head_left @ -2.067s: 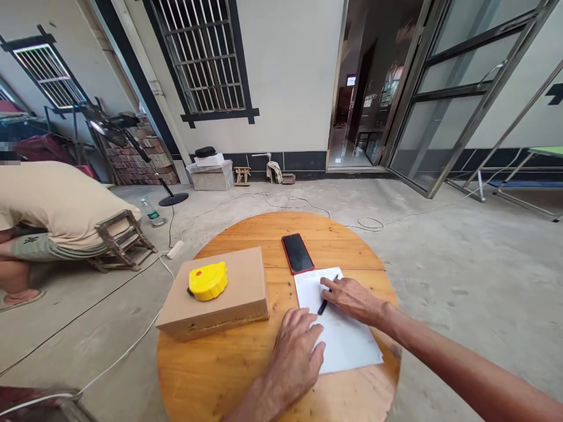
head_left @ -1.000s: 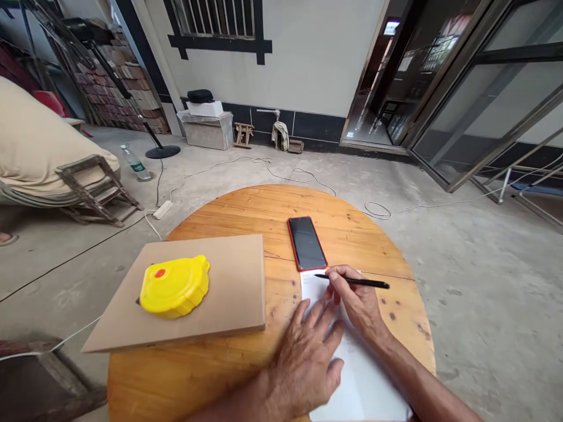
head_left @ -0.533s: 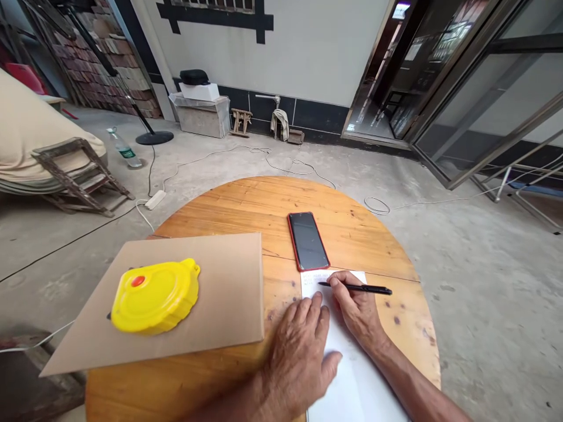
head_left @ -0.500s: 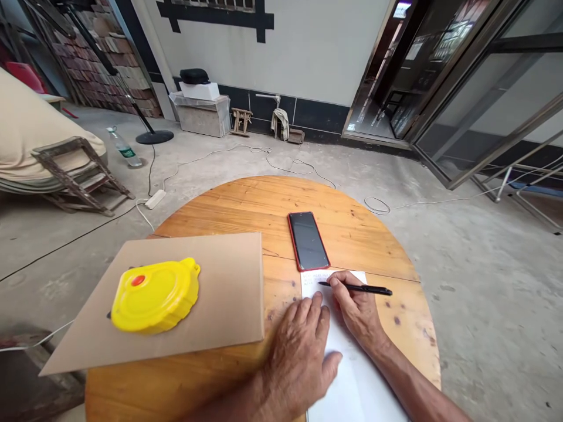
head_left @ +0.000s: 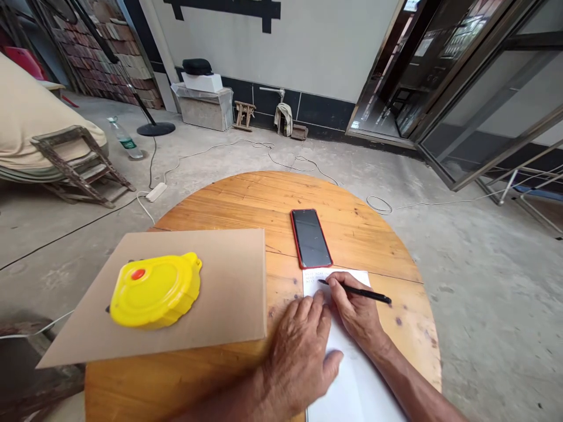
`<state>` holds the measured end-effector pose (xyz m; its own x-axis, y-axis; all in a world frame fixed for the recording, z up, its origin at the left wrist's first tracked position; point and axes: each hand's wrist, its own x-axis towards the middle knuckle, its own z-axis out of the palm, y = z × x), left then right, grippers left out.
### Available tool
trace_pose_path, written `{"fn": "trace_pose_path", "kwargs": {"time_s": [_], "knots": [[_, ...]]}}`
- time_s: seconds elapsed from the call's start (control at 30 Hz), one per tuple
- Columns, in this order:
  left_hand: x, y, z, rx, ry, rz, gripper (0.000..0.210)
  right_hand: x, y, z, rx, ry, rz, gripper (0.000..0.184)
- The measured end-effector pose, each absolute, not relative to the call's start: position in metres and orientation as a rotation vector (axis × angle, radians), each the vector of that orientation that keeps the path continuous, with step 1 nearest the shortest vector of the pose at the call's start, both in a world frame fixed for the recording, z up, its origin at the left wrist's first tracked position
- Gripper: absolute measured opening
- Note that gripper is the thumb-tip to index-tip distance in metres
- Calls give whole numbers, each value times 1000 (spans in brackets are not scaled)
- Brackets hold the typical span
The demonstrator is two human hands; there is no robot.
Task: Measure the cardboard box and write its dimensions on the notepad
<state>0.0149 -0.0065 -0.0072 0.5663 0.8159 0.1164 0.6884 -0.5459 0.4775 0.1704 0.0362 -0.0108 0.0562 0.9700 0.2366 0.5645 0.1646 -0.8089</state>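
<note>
My right hand (head_left: 358, 308) is closed round a black pen (head_left: 367, 292), its tip at the upper part of a white sheet of paper (head_left: 347, 375). Small lines of handwriting show near the sheet's top edge. My left hand (head_left: 303, 346) lies flat, fingers stretched out, across the paper's left side and the wooden table. Just beyond the paper rests a phone (head_left: 311, 237) in a red case, its screen dark. Left of my hands, a yellow case with a red button (head_left: 156, 291), shaped like a tape measure, sits on a brown cardboard sheet (head_left: 233, 287).
The round wooden table (head_left: 246, 199) carries all of these; the cardboard overhangs its left edge. On the concrete floor are a wooden step stool (head_left: 83, 164), a plastic bottle (head_left: 126, 139), a stand base (head_left: 155, 129) and trailing cables. A glass door (head_left: 492, 105) stands at the right.
The pen has tilted slightly, its back end lower, with its tip still at the writing. My left hand stays in place on the paper. The whole view has shifted a little.
</note>
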Motion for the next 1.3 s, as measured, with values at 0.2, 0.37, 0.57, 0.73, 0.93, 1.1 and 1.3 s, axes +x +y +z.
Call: {"fn": "trace_pose_path", "kwargs": {"time_s": [0.2, 0.37, 0.57, 0.73, 0.93, 1.1, 1.3], "knots": [[17, -1, -5, 2440, 1259, 443, 58, 172, 36, -8, -1492, -1495, 639, 25], [23, 2, -5, 2477, 1305, 429, 56, 173, 37, -7, -1488, -1335, 710, 26], [24, 3, -5, 2510, 1291, 427, 57, 175, 44, -5, -1421, -1239, 780, 26], [21, -1, -6, 2516, 1284, 435, 56, 173, 42, -8, -1455, -1446, 693, 23], [21, -3, -6, 2534, 1283, 448, 57, 170, 40, -7, -1456, -1617, 592, 23], [20, -3, -3, 2526, 1286, 435, 57, 169, 41, -6, -1440, -1683, 538, 21], [19, -2, -4, 2533, 1267, 436, 58, 170, 40, -9, -1430, -1693, 530, 19]]}}
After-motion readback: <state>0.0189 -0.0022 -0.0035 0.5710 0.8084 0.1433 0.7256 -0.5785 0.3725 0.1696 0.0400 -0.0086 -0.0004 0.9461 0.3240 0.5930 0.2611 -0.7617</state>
